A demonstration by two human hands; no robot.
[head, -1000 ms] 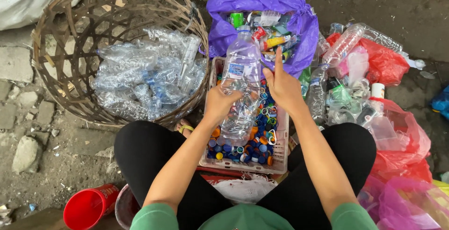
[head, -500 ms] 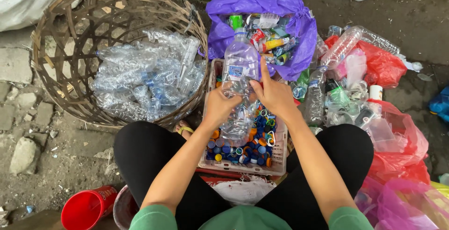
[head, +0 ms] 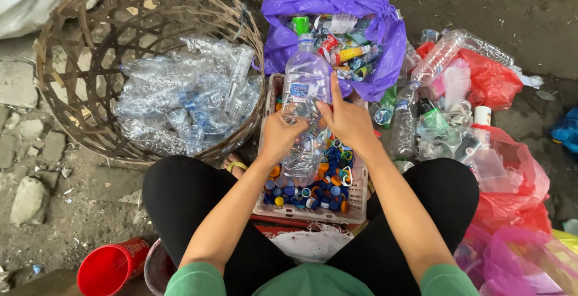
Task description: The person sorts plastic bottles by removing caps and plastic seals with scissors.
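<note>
A large clear plastic bottle [head: 306, 79] with a blue label band is held over a small pinkish crate [head: 355, 205] full of coloured bottle caps. My left hand [head: 280, 134] grips the bottle's lower part from the left. My right hand [head: 346, 120] holds its right side, fingers at the label. The bottle's neck points away from me, toward a purple bag [head: 313, 1] with mixed bottles and wrappers.
A big woven basket [head: 72, 25] of crushed clear bottles stands at left. Red and pink bags [head: 500, 82] with bottles and cups lie at right. A red cup [head: 108, 269] sits near my left knee. Stones and dirt ground lie at left.
Both hands have shifted a little on the bottle; the right hand's raised finger has come down onto the label area. The bottle stays over the crate.
</note>
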